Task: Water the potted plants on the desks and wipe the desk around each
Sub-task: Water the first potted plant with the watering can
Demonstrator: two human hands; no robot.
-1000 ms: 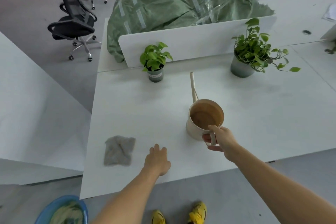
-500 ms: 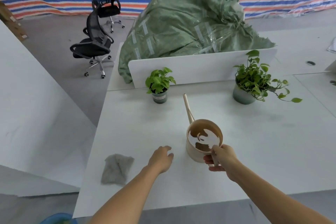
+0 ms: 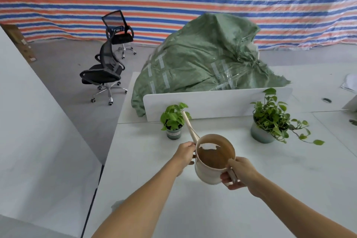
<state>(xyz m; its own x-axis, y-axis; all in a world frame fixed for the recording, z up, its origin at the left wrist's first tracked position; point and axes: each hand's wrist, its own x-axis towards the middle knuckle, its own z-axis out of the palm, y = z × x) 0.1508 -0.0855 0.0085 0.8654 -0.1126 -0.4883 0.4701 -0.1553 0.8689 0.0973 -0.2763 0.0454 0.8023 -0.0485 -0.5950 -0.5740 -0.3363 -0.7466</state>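
Seen from the head camera, a person lifts a cream watering can over a white desk, its brown interior holding water that catches the light. The right hand is wrapped around the handle on the side nearest the person, while the left hand steadies the far left wall of the can, fingers pressed to it near the base of the spout; the two hands sit apart, one on either side of the vessel. The long spout runs up and away from the hands, leaning slightly left, and its tip lies among the leaves of the small potted plant, which stands directly ahead, just beyond the can and against the low white divider. That line, handle to spout to small pot, is what a pour appears to depend on: a forward tilt would likely send water into this pot. The larger trailing plant stands well off to the right, nearer the right hand but off the spout's axis. A grey cloth peeks out beside the left forearm
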